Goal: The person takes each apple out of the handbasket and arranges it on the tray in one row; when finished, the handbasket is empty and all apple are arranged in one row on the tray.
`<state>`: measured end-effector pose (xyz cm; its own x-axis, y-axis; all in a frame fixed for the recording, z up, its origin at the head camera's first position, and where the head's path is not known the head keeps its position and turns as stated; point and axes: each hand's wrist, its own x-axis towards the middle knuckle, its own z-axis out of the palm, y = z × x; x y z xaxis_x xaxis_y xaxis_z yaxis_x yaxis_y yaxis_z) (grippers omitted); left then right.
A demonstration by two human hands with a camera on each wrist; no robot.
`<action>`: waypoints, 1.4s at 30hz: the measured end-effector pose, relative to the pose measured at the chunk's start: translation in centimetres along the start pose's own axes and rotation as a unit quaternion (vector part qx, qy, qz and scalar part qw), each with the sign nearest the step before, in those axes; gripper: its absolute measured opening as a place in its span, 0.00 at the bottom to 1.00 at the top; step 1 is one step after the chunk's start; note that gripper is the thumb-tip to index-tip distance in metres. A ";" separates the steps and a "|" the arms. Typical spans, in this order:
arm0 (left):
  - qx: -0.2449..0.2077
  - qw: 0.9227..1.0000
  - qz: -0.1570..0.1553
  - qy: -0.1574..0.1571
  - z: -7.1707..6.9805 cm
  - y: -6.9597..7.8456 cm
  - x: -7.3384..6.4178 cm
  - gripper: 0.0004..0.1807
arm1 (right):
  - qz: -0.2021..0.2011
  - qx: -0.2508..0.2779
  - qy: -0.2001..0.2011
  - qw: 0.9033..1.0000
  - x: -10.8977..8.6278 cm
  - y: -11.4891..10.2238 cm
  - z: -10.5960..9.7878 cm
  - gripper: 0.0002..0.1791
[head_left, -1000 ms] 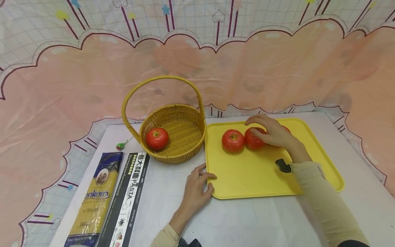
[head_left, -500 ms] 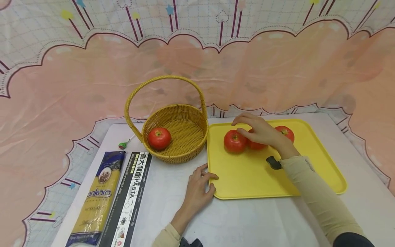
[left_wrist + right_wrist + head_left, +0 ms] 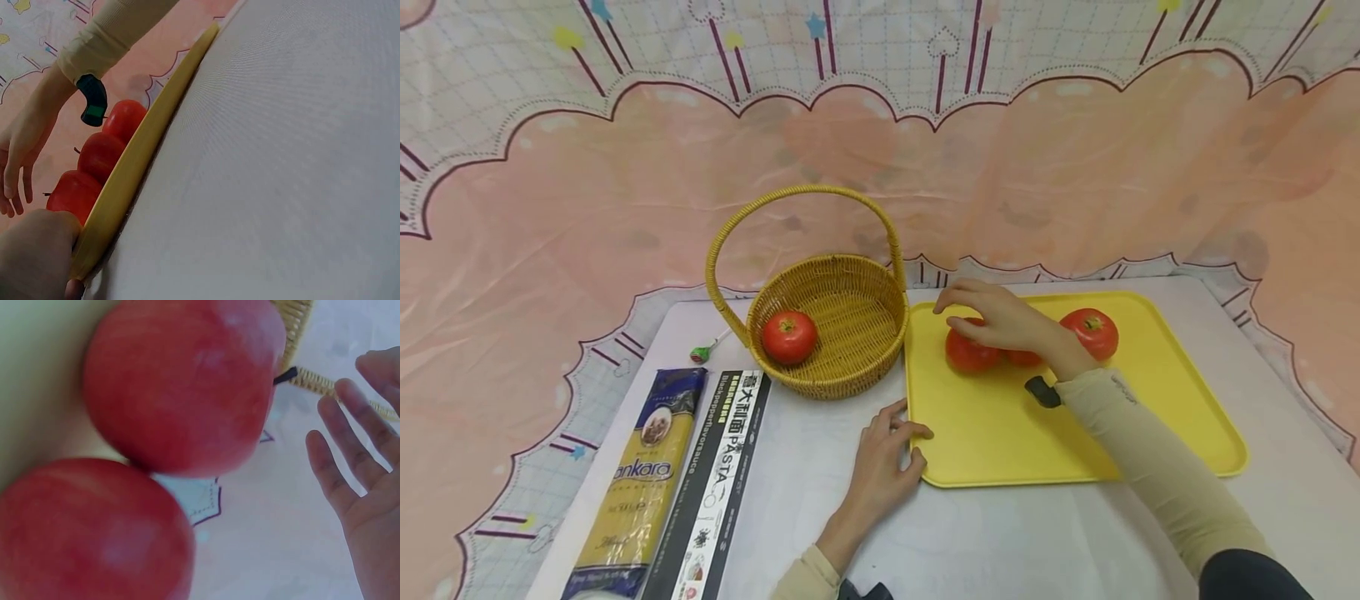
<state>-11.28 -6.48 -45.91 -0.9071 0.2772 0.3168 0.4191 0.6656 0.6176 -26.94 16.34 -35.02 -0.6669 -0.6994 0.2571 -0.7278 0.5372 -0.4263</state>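
Observation:
My right hand (image 3: 996, 317) hovers over the yellow tray (image 3: 1015, 442) with fingers spread and nothing in them. Below it are the left red apple (image 3: 968, 357) and a middle apple, mostly hidden by the hand. A further apple (image 3: 1090, 332) lies right of the wrist. In the right wrist view the fingers (image 3: 369, 450) stand apart from the nearest apple (image 3: 187, 381), which has a dark stem. My left hand (image 3: 886, 458) holds the tray's near left edge, with a fingertip showing below the rim in the left wrist view.
Left of the tray stands a wicker basket (image 3: 850, 333) with a tall arched handle and one red apple (image 3: 789, 337) inside. Farther left lie a green-wrapped lollipop (image 3: 700, 354), a yellow-and-blue pasta bag (image 3: 632, 492) and a long black-and-white pasta box (image 3: 711, 492).
My right hand has moved left across the tray, from above the middle apple to the left one, and the right apple has come into sight. The left hand keeps its place.

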 end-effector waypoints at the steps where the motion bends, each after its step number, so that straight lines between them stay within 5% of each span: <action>1: -0.001 1.000 -0.001 0.000 0.0 0.0 0.0 0.13 | -0.002 -0.001 -0.003 1.000 0.3 -0.1 0.1 0.13; 42: 0.003 1.000 -0.004 -0.005 0.0 0.2 0.0 0.14 | -0.133 0.006 -0.088 0.987 9.2 -3.5 4.8 0.14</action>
<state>-11.21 -6.28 -45.78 -0.9104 0.2790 0.3055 0.4123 0.6720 0.6151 -29.80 5.77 -35.35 -0.4129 -0.8869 0.2071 -0.8709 0.3179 -0.3748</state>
